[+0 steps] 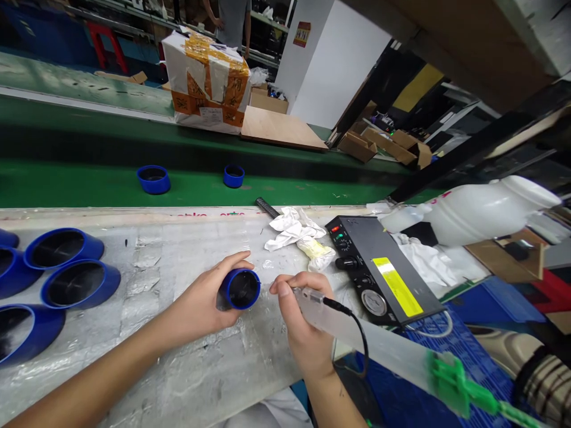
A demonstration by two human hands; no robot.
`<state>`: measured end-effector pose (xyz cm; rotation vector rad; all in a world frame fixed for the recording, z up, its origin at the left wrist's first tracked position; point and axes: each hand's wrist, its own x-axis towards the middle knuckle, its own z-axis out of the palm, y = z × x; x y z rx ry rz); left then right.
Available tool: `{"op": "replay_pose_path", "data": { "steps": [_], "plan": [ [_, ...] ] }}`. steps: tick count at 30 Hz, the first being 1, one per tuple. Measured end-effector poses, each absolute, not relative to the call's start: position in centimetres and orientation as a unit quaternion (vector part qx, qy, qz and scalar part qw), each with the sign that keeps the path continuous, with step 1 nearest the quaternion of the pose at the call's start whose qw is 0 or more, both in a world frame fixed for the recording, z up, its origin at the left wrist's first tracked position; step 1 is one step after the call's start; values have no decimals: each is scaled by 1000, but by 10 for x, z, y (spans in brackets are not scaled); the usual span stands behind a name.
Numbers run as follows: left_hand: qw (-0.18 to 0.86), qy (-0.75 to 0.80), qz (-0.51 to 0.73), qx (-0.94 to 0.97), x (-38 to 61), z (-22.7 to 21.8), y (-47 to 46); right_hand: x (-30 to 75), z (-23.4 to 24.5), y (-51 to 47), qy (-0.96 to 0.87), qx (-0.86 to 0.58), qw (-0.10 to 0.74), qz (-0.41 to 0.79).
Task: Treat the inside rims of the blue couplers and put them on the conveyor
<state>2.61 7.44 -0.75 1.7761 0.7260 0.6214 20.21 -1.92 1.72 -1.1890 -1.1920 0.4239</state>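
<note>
My left hand (216, 297) is wrapped round a blue ring-shaped cup (241, 290) with a black inside, its mouth tilted towards me. In my right hand (306, 333) is a translucent dispensing syringe (379, 345) with a green cap and a black cable, held like a pen. Its tip points left at the rim of the cup, close to it; whether they touch I cannot tell. Several more blue cups (80, 284) stand on the plastic-covered table at the left.
A black dispenser controller (383, 267) with a gauge sits at the right, beside crumpled white tissues (297, 229) and a white plastic bottle (486, 211). Two blue cups (153, 179) are on the green conveyor belt (191, 187). Behind stands a taped box (207, 83); a person (234, 24) is further back.
</note>
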Motion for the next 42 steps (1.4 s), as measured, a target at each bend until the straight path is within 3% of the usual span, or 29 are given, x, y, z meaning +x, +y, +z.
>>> {"op": "replay_pose_path", "data": {
  "steps": [42],
  "plan": [
    [585,276,246,722,25,6,75,176,19,-44,-538,-552,592,234]
  ]
}}
